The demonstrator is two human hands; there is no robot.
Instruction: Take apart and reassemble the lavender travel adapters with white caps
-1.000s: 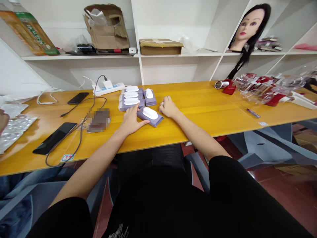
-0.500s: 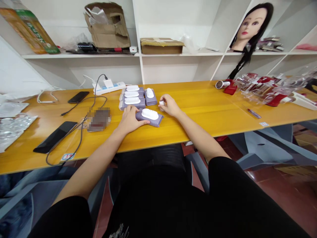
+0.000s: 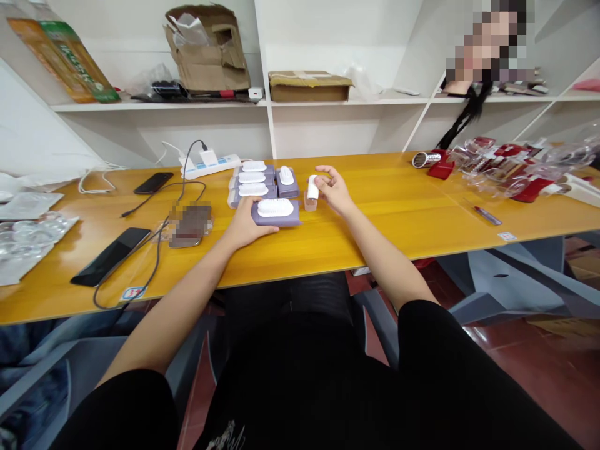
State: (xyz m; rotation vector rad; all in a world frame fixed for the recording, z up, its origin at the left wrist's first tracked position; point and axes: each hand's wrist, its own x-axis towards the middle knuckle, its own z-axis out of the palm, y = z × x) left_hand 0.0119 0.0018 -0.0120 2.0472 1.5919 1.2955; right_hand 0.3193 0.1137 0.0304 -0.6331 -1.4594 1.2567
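My left hand (image 3: 244, 224) grips the left end of a purple box-shaped piece (image 3: 293, 219) with its thumb along the near side. On top of that piece lies a white oval brush head (image 3: 275, 207) with short bristles. To its right, my right hand (image 3: 334, 189) pinches a small white cylinder (image 3: 312, 187) between thumb and finger, other fingers raised. Just below the cylinder is a small clear cup (image 3: 310, 202); whether the two are joined, I cannot tell. Behind my left hand, several similar purple pieces (image 3: 269, 191) with white bristled tops sit close together.
At the left lie a large phone (image 3: 111, 256), a smaller phone (image 3: 154, 182) and a dark cable (image 3: 156, 262). A white power strip (image 3: 216, 166) stands at the back. Red and clear plastic parts (image 3: 529, 184) crowd the right side. A thin tool (image 3: 487, 215) lies before them.
My right hand has lifted slightly and opened its outer fingers, so the white cylinder and clear cup now show. The purple piece in my left hand has turned straighter to the table edge.
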